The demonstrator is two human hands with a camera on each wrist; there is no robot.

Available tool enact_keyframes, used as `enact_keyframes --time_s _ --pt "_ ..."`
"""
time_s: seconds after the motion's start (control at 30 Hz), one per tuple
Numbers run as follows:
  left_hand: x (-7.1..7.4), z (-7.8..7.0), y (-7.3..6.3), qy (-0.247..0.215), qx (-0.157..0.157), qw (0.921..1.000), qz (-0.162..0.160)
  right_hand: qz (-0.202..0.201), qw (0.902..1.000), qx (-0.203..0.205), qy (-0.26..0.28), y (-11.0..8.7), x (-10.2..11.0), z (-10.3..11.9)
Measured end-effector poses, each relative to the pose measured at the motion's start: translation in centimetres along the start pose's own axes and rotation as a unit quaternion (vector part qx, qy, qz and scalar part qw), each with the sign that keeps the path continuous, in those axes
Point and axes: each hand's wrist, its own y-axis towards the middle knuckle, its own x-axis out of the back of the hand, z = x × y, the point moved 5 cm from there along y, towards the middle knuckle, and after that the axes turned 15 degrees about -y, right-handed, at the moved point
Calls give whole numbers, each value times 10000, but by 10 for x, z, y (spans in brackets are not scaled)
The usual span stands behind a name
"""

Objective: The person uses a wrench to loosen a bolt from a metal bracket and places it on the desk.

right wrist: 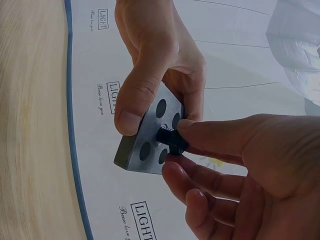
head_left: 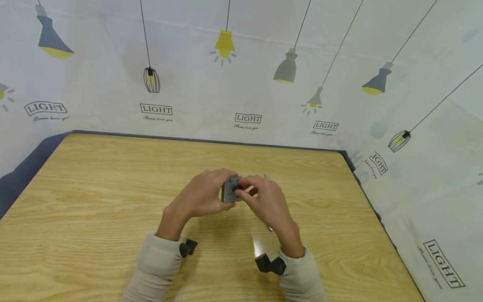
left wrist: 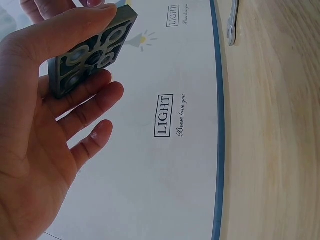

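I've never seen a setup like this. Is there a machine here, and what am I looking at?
No machine arm shows: these are a person's own two hands. The wide picture comes from a camera on the head, looking forward and down; the other two come from cameras worn on the left and right wrists. The left hand holds a flat metal block with round holes. The right hand pinches a dark bolt-like piece at the middle of its face; how deep it sits, I can't tell. On the wooden table lies a slim silver tool, perhaps a wrench.
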Motion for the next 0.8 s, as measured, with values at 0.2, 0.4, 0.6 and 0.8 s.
enact_keyframes --time_s 0.2,0.4,0.6,0.8 --pt "1 -1 0 0 2 10000 1 -43 10000 65 -46 0 0 1" --pt "2 -1 0 8 9 10000 6 -81 9999 115 -32 -1 2 2" --pt "3 -2 0 9 -36 10000 -32 19 10000 -17 66 -1 0 0" --pt "3 -2 0 17 -11 10000 -25 67 9998 -168 23 1 -2 -1"
